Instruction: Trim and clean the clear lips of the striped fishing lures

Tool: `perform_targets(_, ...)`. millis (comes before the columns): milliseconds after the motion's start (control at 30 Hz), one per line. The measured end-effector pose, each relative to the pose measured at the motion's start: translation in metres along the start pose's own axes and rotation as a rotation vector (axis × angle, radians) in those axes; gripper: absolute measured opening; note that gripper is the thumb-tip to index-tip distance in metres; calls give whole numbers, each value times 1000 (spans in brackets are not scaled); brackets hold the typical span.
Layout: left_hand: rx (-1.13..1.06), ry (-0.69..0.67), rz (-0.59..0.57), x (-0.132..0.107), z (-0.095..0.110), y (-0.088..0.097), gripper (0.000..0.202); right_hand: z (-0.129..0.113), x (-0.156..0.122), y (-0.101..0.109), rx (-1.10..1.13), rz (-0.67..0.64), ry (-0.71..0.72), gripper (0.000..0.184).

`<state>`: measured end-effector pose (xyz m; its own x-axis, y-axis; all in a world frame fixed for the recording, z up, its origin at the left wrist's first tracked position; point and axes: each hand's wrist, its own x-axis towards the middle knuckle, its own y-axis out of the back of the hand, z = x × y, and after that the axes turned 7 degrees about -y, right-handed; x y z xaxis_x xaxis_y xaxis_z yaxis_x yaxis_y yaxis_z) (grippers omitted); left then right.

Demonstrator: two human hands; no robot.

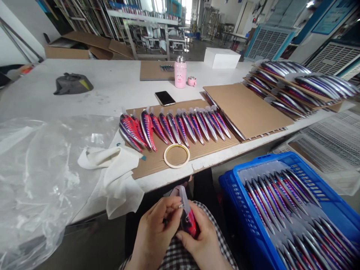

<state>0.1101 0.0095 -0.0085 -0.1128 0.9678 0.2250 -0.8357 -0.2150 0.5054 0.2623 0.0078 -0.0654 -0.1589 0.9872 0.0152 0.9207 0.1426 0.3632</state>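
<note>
Head view: right hand has its grip wrapped round a red lure over a checkered lap, just off the desk edge, while the left hand pinches its nose end beside the clear lip. More lures sit lined up on cardboard, with a blue crate at right.

Left hand and right hand close together, low over the lap. Left: fingers curled, thumb and index tips pinched. Right: thumb and fingers wrapped in a grip. Both bare, reaching in from bottom edge of view.
</note>
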Motion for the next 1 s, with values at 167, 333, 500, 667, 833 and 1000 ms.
perform_targets(167, -1, -2, 13, 2, 1, -1, 12, 0, 1, 3, -15, -45, -8, 70)
perform_targets(333, -30, 3, 10, 1, -3, 1, 13, -2, 2, 7, -40, -69, 4, 70)
perform_targets(500, -48, 43, 16, 0, 2, 0, 11, -3, 2, 7, -34, -85, 9, 71)
perform_targets(667, -29, 44, 49, 1, 5, -2, 13, -6, 3, 6, -46, -28, 8, 65)
perform_targets(833, -8, 14, 33, 0, 3, 0, 14, -10, 4, 5, -51, -15, 5, 64)
perform_targets(1000, -25, -11, 41, -1, -1, 0, 12, -11, 4, 5, -46, -20, 4, 66)
